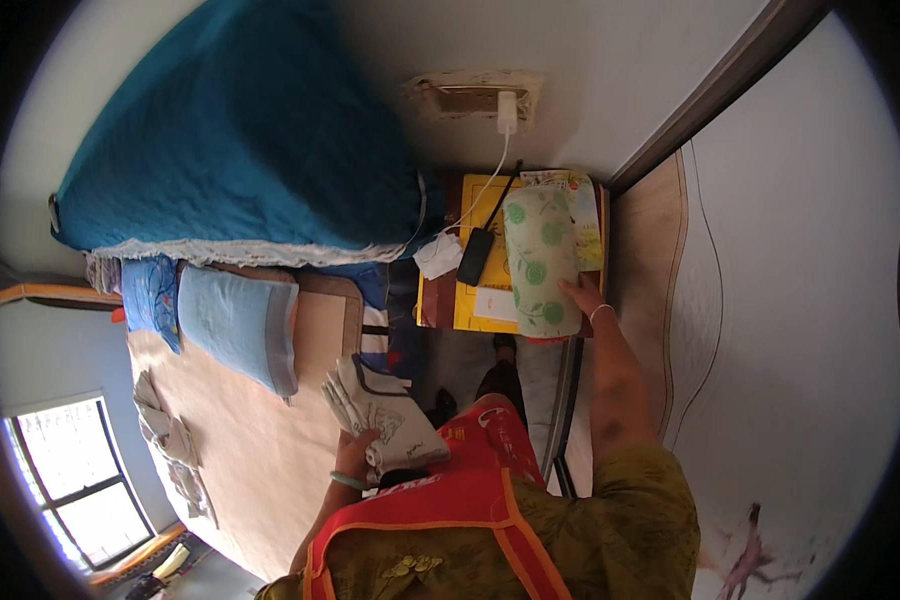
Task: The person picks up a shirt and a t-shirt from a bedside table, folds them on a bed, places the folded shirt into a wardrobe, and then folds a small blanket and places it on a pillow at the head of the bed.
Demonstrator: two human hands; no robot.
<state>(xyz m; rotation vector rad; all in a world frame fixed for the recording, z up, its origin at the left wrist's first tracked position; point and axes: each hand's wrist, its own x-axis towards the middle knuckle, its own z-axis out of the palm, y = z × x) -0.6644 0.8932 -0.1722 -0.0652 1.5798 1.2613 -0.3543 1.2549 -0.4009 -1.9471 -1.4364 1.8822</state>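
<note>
My left hand [358, 454] holds a folded light-coloured cloth [405, 431] with dark line drawings and a dark edging, in front of my red apron. My right hand [585, 292] rests against the right side of a rolled cloth [544, 259], white with green flowers; whether its fingers grip the roll cannot be told. The roll lies on a bedside table [438, 300], over yellow printed sheets [469, 196]. Beside it are a black phone [476, 256], a crumpled white tissue [438, 256] and a small white box [495, 304].
At left is a bed [247, 465] with a light blue pillow [232, 322] and a crumpled garment [172, 442]. A large teal cover [255, 135] stands against the wall. A white charger [507, 112] sits in the wall socket, its cable running down to the table. A sliding-door track [566, 397] lies right of my feet.
</note>
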